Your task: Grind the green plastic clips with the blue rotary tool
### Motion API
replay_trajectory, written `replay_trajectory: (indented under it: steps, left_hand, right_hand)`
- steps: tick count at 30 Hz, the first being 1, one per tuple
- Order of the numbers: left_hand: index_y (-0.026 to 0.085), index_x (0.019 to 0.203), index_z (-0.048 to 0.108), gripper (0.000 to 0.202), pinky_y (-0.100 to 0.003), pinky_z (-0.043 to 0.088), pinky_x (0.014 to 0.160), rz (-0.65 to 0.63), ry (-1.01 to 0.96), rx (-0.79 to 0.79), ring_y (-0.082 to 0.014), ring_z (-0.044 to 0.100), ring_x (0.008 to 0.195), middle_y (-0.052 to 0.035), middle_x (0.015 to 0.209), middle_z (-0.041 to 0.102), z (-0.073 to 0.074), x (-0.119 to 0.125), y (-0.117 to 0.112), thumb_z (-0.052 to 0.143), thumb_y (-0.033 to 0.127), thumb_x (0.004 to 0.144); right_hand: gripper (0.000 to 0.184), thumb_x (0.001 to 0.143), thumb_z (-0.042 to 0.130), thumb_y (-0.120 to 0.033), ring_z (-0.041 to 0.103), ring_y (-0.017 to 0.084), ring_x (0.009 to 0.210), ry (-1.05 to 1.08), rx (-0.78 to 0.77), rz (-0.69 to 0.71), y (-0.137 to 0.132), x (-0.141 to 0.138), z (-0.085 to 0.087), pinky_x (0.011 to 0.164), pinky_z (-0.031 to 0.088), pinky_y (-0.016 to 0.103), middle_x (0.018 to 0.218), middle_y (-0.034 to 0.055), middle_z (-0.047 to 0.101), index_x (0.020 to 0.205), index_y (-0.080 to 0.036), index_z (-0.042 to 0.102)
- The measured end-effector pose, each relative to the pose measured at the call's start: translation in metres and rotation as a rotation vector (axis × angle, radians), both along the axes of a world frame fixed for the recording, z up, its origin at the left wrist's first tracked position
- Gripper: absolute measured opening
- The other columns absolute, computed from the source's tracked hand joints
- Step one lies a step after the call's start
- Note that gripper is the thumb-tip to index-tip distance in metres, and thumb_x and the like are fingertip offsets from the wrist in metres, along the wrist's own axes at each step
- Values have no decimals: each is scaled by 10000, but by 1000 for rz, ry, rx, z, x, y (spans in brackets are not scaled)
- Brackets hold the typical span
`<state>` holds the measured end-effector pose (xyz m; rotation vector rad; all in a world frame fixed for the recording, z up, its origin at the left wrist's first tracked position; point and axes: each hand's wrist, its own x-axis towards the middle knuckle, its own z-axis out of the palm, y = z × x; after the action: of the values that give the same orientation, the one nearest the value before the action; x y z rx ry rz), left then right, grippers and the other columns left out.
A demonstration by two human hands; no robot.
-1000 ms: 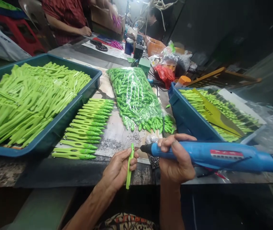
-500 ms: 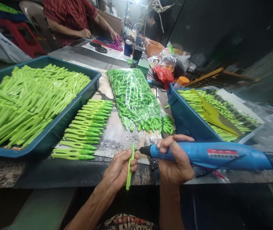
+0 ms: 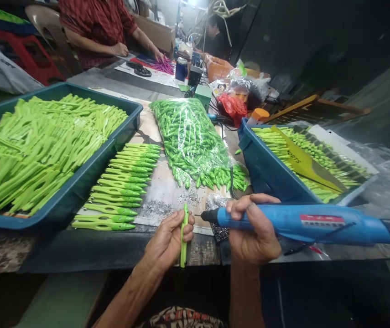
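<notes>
My left hand (image 3: 167, 241) is closed round a slim green plastic piece (image 3: 183, 237), held upright at the table's near edge. My right hand (image 3: 254, 230) grips a blue electric screwdriver (image 3: 304, 223) lying level, its dark tip (image 3: 203, 216) a short way right of the green piece's top, with a small gap between them. Small metal screws (image 3: 189, 197) lie scattered on the mat just beyond my hands. A row of assembled green pieces (image 3: 122, 187) lies to the left of them.
A teal tray (image 3: 126, 127) heaped with green parts fills the left. A clear bag of green parts (image 3: 191, 136) lies in the middle. A blue tray (image 3: 263, 168) with more parts stands on the right. Another person in a red shirt (image 3: 95, 23) works at the far end.
The screwdriver tip has drawn slightly away from the green piece, and my left hand with the piece has shifted a little left. The far person's hands have moved over the pink items.
</notes>
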<state>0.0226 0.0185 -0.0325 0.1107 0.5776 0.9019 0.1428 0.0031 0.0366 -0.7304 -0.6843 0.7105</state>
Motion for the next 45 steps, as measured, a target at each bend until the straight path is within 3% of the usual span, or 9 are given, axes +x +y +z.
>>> replay_trajectory:
  steps: [12,22,45]
  left_hand:
    - [73,758,543,352,-110,291,354,-88,-117,-37,-19,346,402,-28,601,477,10,-9,0,255,181,931]
    - [66,768,550,397,-111,289,355,-117,-195,-2,-18,333,382,-15,570,439,11,-10,-4,208,187,931]
    - [50,765,569,175,-90,273,346,-123,-217,-27,-3,321,381,11,541,442,4,-6,-5,479,169,855]
  right_hand:
    - [212,674,556,-117,477,73,504,24,-34,2,-1,1,-7,583,412,255,598,-54,522,858,-214,515]
    - [185,664,577,-153,475,79,502,-9,-91,-50,-1,2,-8,571,407,271,594,-52,517,829,-197,507]
    - [216,672,569,-112,488,76,508,13,-75,-16,3,2,-10,582,423,256,601,-52,531,860,-208,525]
